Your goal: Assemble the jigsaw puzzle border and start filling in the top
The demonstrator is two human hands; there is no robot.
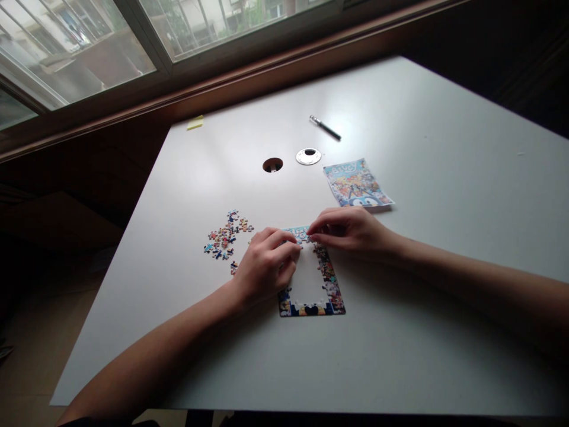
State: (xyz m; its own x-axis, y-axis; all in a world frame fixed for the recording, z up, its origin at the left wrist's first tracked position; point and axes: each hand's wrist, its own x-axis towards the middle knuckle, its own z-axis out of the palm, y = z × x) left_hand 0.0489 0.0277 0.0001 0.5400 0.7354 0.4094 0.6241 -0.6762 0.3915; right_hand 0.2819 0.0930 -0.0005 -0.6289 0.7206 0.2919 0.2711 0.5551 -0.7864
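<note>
A jigsaw puzzle [329,274] lies on the white table, its border joined into a frame around a bare middle. Over the frame's left side rests my left hand [269,264], fingers curled inward; what they hold, if anything, is hidden. My right hand [349,230] reaches in from the right. Its thumb and index finger pinch at the puzzle's top right part, on what seems to be a small puzzle piece, mostly covered by the fingertips. Left of my left hand, loose puzzle pieces [221,240] lie in a pile.
Behind my right hand lies a printed picture sheet [357,184]. Farther back are a pen [325,127], a round metal cover [308,156] and a cable hole [272,165] in the table [453,344]. A yellow sticky note [195,123] is at the far left corner, below the window.
</note>
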